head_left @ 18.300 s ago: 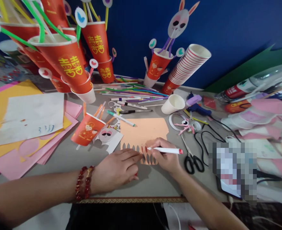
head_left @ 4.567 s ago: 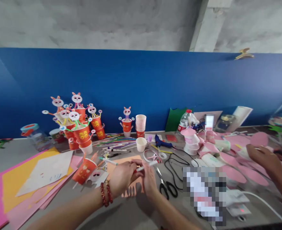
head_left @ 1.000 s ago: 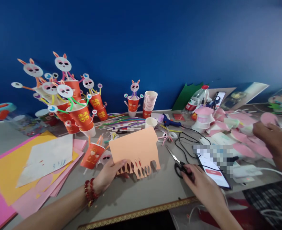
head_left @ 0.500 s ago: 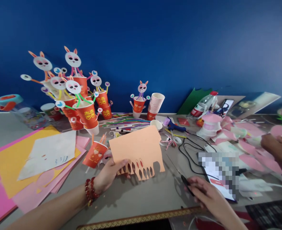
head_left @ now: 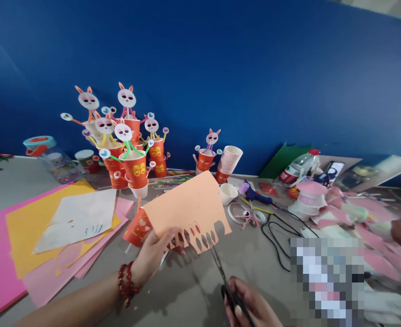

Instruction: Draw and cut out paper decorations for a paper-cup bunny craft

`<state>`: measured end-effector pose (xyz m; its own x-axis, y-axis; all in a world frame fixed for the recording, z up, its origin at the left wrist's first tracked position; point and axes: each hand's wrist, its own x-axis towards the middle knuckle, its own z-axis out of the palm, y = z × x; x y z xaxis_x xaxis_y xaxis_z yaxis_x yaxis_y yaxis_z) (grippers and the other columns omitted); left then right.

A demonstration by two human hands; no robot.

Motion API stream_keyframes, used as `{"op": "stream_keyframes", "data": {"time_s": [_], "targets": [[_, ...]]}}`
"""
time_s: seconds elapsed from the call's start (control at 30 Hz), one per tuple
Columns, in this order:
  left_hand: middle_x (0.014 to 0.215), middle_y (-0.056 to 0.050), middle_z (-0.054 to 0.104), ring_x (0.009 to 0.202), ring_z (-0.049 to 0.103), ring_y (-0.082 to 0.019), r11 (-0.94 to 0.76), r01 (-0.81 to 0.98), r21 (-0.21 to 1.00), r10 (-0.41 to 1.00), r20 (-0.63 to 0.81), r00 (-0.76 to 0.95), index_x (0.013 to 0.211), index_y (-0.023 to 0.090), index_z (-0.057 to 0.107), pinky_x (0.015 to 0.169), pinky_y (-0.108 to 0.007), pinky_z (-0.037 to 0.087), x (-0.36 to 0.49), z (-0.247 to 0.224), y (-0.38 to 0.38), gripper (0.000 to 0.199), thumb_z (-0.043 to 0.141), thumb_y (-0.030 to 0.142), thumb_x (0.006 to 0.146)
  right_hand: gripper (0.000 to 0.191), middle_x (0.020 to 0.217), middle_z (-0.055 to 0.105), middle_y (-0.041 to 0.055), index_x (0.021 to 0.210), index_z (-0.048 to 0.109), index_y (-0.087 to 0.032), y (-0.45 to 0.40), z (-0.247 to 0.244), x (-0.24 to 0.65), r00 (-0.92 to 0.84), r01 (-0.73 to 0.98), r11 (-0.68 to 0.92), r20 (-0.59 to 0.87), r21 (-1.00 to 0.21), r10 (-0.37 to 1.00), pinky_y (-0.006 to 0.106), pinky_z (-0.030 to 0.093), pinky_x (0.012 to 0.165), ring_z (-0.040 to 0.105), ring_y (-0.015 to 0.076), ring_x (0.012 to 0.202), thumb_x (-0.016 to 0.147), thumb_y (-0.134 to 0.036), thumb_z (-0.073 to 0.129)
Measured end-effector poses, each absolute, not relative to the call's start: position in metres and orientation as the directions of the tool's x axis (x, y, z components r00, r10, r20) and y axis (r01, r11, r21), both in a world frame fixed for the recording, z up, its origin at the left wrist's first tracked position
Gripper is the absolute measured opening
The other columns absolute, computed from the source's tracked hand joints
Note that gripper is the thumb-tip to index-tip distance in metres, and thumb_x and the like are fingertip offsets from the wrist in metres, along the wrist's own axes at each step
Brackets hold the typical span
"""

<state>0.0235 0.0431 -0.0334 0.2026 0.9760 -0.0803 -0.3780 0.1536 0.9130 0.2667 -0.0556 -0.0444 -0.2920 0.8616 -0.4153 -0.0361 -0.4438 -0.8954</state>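
The scissors (head_left: 222, 277), flat on the table a second ago, are now raised in the right hand (head_left: 250, 304), its fingers curled through the handles, blade tips meeting the scalloped lower edge of the orange paper (head_left: 187, 209). The left hand (head_left: 153, 254) pinches that sheet's lower left corner, holding it tilted above the grey table (head_left: 187, 290). Rabbit-faced red cups (head_left: 134, 168) stand behind.

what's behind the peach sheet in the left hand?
Behind the peach sheet, a tipped red cup shows at its left edge and a white cup at its right. Anything directly behind is covered.
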Motion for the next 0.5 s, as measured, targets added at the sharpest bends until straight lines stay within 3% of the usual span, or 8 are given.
{"op": "stream_keyframes", "data": {"time_s": [0.2, 0.5], "targets": [[0.076, -0.006, 0.069, 0.066, 0.065, -0.019, 0.182, -0.453, 0.873, 0.974, -0.095, 0.207, 0.085, 0.012, 0.070, 0.054, -0.029, 0.056, 0.022, -0.032, 0.039, 0.032, 0.071, 0.044, 0.079, 0.056, 0.057, 0.056, -0.0029, 0.081, 0.045, -0.019, -0.036, -0.051, 0.262, -0.432, -0.023, -0.334, -0.292, -0.942, 0.853, 0.013, 0.030, 0.035, 0.035, 0.0028, 0.037, 0.073, -0.072, 0.062], [0.077, -0.007, 0.071, 0.058, 0.065, -0.017, 0.175, -0.394, 0.902, 0.960, -0.067, 0.273, 0.085, 0.012, 0.069, 0.059, -0.029, 0.057, 0.027, -0.033, 0.031, 0.035, 0.065, 0.047, 0.084, 0.056, 0.059, 0.056, -0.0020, 0.086, 0.050, -0.017, -0.022, -0.046, 0.248, -0.449, -0.092, -0.257, -0.190, -0.962, 0.873, 0.013, 0.031, 0.037, 0.036, 0.0036, 0.040, 0.074, -0.070, 0.062]]}}
